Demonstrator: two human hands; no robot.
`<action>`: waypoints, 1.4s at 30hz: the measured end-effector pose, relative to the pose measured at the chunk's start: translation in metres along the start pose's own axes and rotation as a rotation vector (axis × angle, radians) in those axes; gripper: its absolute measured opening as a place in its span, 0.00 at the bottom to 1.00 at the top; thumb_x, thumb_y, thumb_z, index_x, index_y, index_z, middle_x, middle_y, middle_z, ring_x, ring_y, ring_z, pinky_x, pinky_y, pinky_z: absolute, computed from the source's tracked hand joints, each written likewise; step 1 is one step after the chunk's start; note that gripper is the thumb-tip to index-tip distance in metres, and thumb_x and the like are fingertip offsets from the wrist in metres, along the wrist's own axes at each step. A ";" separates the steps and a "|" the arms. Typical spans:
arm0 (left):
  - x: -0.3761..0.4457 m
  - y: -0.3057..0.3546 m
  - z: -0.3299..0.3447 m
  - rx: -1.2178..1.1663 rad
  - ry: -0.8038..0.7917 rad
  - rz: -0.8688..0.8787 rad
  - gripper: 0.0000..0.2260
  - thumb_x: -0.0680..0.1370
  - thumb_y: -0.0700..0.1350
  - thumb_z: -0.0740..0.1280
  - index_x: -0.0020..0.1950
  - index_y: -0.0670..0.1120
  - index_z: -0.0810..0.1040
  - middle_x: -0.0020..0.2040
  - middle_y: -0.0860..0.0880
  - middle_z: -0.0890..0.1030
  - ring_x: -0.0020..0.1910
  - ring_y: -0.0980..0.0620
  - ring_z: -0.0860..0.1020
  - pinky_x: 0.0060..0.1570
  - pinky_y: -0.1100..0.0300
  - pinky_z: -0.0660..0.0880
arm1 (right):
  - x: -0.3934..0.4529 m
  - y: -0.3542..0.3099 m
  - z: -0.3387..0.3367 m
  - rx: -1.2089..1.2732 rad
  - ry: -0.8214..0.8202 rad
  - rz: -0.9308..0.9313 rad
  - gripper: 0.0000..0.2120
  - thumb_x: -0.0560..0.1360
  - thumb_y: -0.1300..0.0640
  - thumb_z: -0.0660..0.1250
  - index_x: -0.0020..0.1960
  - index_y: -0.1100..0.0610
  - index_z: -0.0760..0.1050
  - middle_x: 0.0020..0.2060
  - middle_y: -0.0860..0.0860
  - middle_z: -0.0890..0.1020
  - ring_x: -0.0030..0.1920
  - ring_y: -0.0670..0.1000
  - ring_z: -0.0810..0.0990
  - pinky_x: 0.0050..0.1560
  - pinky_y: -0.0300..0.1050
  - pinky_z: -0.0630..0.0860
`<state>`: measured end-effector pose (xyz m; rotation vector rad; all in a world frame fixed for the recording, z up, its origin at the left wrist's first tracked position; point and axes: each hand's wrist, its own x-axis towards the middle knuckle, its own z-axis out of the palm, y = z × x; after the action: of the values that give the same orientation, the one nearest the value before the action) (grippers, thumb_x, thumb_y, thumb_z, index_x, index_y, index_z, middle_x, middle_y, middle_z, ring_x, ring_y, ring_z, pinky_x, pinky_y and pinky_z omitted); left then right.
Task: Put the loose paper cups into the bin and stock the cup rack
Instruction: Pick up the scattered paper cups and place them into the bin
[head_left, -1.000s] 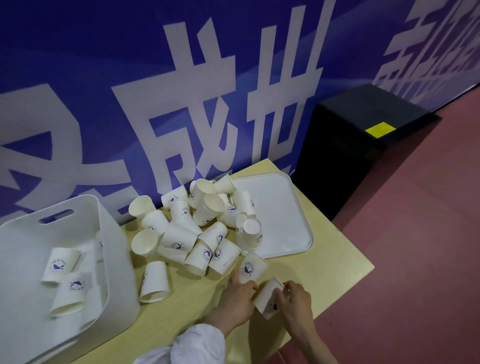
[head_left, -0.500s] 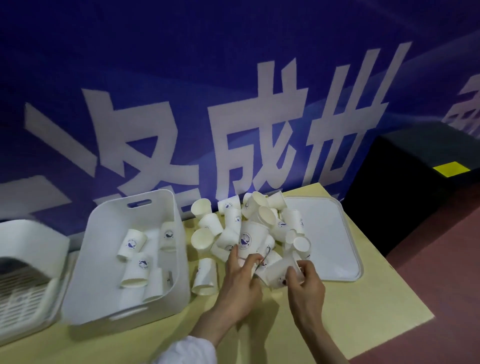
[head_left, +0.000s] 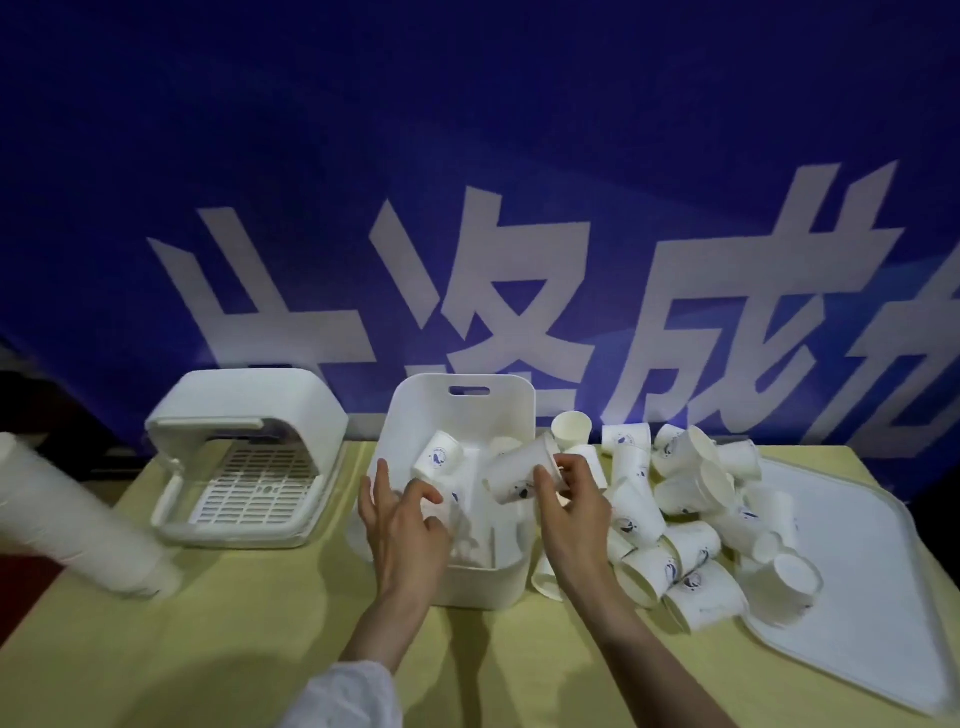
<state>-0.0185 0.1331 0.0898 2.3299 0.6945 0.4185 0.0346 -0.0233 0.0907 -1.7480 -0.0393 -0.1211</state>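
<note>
View: single head-worn camera, wide-angle
Facing: forward and down, toward the blue banner (head_left: 467, 156)
Nearness: close above the desk (head_left: 218, 649), forearms entering from the bottom edge
Shared: no second view

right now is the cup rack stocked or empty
Empty: the cup rack shows only its bare slatted floor, with no cups inside.

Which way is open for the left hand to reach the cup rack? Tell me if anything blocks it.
Probably yes. The left hand is open over the bin, and the cup rack stands just to its left with bare table between and its front open. Nothing visible blocks it.
</note>
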 end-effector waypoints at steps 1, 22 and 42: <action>0.002 -0.005 -0.004 0.006 0.018 -0.007 0.13 0.70 0.31 0.61 0.46 0.47 0.75 0.77 0.45 0.56 0.76 0.45 0.47 0.71 0.51 0.58 | 0.003 -0.005 0.009 0.026 -0.047 0.002 0.08 0.77 0.53 0.65 0.54 0.44 0.72 0.46 0.41 0.80 0.47 0.40 0.78 0.42 0.31 0.73; -0.050 0.061 0.095 0.014 -0.615 0.381 0.15 0.75 0.40 0.57 0.60 0.50 0.71 0.57 0.51 0.77 0.56 0.50 0.75 0.55 0.57 0.72 | -0.012 0.090 -0.085 -0.271 0.156 0.555 0.21 0.74 0.58 0.66 0.63 0.59 0.62 0.50 0.54 0.76 0.46 0.55 0.78 0.49 0.51 0.76; -0.055 0.040 0.147 -0.138 -0.822 -0.402 0.28 0.76 0.40 0.60 0.75 0.48 0.57 0.73 0.44 0.64 0.69 0.45 0.67 0.61 0.60 0.66 | -0.029 0.115 -0.093 -0.083 -0.138 0.674 0.33 0.76 0.63 0.59 0.78 0.52 0.50 0.72 0.51 0.67 0.69 0.51 0.69 0.60 0.41 0.67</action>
<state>0.0200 0.0016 0.0035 1.9109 0.6517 -0.6224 0.0115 -0.1344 -0.0086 -1.7625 0.4564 0.4952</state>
